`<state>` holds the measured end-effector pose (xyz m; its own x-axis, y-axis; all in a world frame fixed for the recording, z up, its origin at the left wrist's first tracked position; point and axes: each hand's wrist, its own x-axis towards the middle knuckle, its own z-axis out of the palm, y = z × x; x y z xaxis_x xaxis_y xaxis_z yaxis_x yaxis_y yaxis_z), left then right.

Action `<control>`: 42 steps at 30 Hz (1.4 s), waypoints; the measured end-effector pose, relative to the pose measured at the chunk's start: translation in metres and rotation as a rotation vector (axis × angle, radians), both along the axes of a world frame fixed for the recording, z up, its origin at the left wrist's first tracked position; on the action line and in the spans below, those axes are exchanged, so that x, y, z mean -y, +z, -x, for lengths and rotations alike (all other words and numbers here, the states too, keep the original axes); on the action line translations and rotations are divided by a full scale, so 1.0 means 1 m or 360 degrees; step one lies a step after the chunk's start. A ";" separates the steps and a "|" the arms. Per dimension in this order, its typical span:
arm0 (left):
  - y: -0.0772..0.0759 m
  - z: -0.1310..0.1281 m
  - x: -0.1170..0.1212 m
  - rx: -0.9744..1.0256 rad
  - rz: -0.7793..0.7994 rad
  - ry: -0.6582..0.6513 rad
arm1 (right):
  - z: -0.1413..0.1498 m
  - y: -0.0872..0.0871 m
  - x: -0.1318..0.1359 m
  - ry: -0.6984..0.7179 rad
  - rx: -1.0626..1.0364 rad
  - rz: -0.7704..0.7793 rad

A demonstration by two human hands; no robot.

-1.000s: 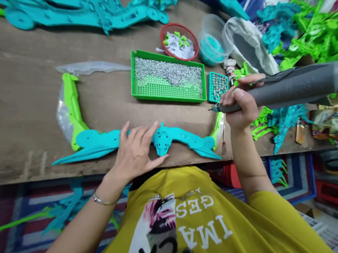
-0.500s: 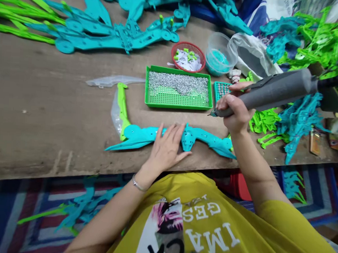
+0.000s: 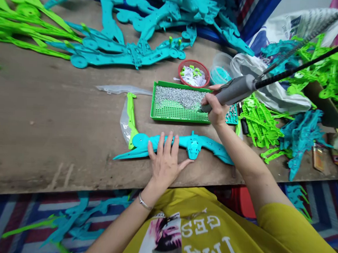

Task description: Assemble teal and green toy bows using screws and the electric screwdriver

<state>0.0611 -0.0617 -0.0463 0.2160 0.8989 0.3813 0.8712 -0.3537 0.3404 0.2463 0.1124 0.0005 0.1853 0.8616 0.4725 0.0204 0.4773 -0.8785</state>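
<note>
With fingers spread, my left hand (image 3: 165,165) rests on a blue plastic bow-shaped toy part (image 3: 213,148) near the table's front edge. A green limb with a clear translucent blade (image 3: 126,122) rises from that part's left end. My right hand (image 3: 214,108) is wrapped round a grey electric screwdriver (image 3: 237,90), whose cable runs off to the upper right. Its tip is over the right side of a green perforated tray (image 3: 177,115) that holds a heap of small screws (image 3: 178,97). The right hand partly hides a small blue tray (image 3: 232,115) of metal pieces.
Behind the green tray stand a red basket (image 3: 183,80) and a clear tub (image 3: 221,59). Piled blue toy parts (image 3: 107,56) lie along the back. Loose green parts (image 3: 259,119) and a white sack (image 3: 279,96) crowd the right. Another translucent blade (image 3: 123,89) lies left of the tray.
My right hand has moved left with the screwdriver, from beside the green tray to over its right side. My left hand stays on the blue part, fingers more spread. The view has shifted slightly.
</note>
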 end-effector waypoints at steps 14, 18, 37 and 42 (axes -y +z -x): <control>0.003 0.000 -0.001 0.0066 0.0102 -0.0011 | -0.002 -0.005 -0.009 -0.0068 -0.0008 0.0073; 0.004 0.000 0.000 0.0070 0.0100 -0.0001 | 0.001 -0.005 -0.011 -0.0070 -0.0008 0.0103; 0.005 -0.005 0.000 0.0096 0.0110 0.0037 | 0.002 -0.007 -0.012 -0.0073 0.0026 0.0073; 0.004 -0.007 0.001 0.0096 0.0107 0.0046 | 0.002 -0.008 -0.014 -0.0046 0.0110 0.0137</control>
